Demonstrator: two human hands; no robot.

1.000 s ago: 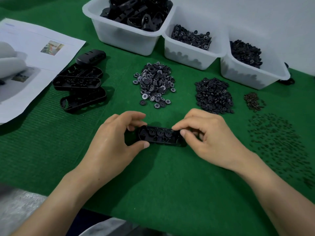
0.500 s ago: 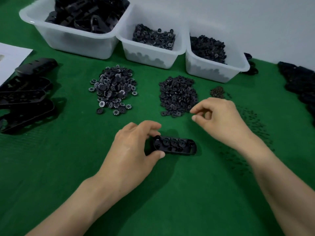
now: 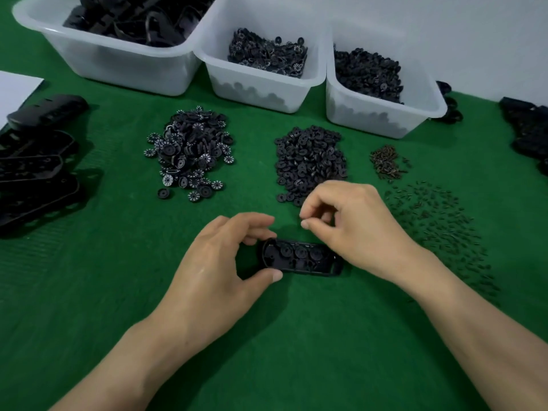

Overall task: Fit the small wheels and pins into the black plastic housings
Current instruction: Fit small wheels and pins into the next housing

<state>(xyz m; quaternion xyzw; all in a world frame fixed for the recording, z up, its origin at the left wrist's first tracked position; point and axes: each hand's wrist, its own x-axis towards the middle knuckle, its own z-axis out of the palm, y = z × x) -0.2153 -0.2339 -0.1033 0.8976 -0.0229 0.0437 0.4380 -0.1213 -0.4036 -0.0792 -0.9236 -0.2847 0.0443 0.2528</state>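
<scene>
From my remote seat the green mat [image 3: 89,292] filled nearly the whole view. Along its far edge stood three white bins. The large bin [image 3: 118,69] at far left, its top cut off by the frame, held a tangle of black parts I could not count. The middle bin [image 3: 258,84] held numbered wheels and the right bin [image 3: 385,120] plain dark ones. A stack of housings [image 3: 38,173] lay at the left, partly cut off by the edge, with a paper corner [image 3: 14,90] beyond it. At the far right some dark parts [image 3: 530,134] ran out of view, too dim to identify. Between bins and hands lay the numbered-wheel pile [image 3: 189,152], to its right the plain-wheel pile [image 3: 308,158], then a brownish heap [image 3: 385,160] of pieces too tiny to name, and nearer, a scatter of pins [image 3: 439,226]. The left hand [image 3: 219,274] pinched the left end of the open housing [image 3: 299,258], which lay flat on the mat near the centre, thumb on its near side and fingers on its far side. The right hand [image 3: 355,229] overlapped the housing's right end and hid that corner. Its fingers were curled, with thumb and forefinger tips close together, and I could not tell whether anything sat between them. Inside the housing I made out a row of seated wheels [image 3: 301,251], their detail lost black on black.
</scene>
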